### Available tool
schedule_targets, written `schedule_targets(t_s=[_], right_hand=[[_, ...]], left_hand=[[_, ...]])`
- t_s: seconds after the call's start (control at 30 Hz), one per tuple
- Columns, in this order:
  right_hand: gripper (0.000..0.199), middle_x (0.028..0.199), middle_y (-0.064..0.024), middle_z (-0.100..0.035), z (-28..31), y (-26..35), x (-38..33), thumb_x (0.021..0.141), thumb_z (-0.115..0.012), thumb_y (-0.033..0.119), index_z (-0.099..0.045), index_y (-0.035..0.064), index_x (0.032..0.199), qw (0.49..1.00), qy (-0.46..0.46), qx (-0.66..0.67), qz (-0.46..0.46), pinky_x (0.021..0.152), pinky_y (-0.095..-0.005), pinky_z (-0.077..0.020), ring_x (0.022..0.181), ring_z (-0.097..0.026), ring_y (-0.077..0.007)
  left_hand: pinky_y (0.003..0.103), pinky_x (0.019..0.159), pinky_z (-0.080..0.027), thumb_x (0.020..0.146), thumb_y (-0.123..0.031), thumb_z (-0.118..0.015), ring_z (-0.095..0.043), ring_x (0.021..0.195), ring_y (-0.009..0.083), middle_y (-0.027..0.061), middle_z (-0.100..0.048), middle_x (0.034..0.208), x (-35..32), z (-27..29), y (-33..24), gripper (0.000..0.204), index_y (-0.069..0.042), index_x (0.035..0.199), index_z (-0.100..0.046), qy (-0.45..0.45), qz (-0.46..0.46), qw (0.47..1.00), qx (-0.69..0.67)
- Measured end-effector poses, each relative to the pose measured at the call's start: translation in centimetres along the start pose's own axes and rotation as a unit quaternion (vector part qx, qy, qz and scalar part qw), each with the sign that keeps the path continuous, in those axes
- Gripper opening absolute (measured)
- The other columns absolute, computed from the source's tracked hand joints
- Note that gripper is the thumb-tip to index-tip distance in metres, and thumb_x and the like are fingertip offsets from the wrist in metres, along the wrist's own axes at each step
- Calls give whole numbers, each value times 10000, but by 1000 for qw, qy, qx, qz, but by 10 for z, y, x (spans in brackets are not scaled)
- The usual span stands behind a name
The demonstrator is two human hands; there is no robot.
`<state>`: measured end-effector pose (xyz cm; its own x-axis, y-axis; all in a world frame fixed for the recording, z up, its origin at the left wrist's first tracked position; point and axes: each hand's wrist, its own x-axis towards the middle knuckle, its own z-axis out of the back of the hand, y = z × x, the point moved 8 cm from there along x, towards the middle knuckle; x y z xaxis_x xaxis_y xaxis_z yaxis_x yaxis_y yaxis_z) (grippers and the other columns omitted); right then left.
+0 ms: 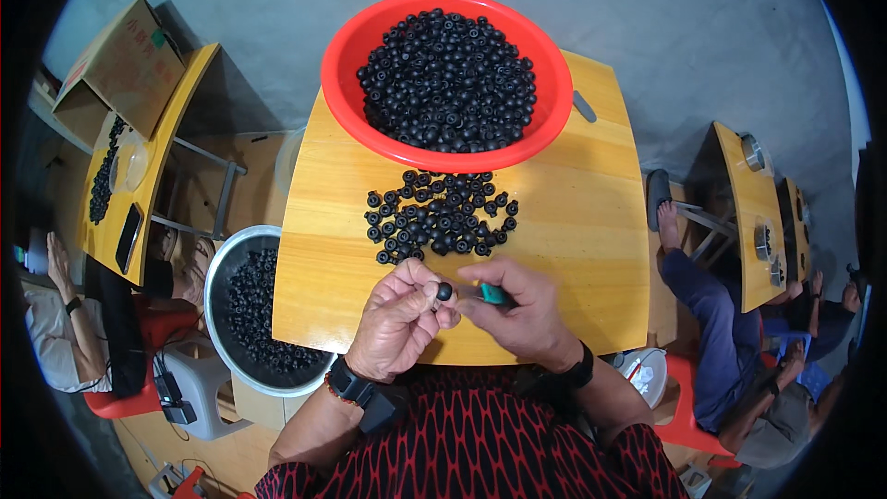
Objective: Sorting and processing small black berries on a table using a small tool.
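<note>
My left hand pinches one small round black part between thumb and fingertips, just above the table's near edge. Close against it, my right hand is closed around a small tool with a green handle; its working end points at the black part, too small to make out. Beyond my hands lies a loose pile of black parts, several showing a ring-shaped hollow end. Behind the pile, a red plastic basin holds a heap of the same parts.
The yellow wooden table carries a flat grey piece beside the basin. Low on my left stands a metal bowl of black parts. Other people sit at tables on both sides. A cardboard box rests on the left table; a white bucket is at right.
</note>
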<state>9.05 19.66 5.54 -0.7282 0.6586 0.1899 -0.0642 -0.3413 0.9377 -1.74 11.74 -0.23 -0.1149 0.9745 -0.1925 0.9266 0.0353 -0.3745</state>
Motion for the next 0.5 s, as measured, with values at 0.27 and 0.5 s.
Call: schedule_targets(t_s=[0.27,0.5], right_hand=[[393,754,-63,-533,-15,35,-1,675,-733,-15,-666,51,1056,964,8,-181,194,523,-335,-469,592,-574,-236],[398,731,-57,-536,-21,46,-7,629,-717,5,-655,29,1022,937,-2,-237,258,513,-345,-469,589,-580,-217]], left_hand=[[297,760,-567,975,-83,-600,-657,829,151,93,-654,959,-5,4,-4,72,-44,996,-542,-53,-33,995,82],[285,733,-560,968,-85,-616,-650,813,140,88,-651,942,-8,5,-5,90,-44,978,-537,-64,-49,990,111]])
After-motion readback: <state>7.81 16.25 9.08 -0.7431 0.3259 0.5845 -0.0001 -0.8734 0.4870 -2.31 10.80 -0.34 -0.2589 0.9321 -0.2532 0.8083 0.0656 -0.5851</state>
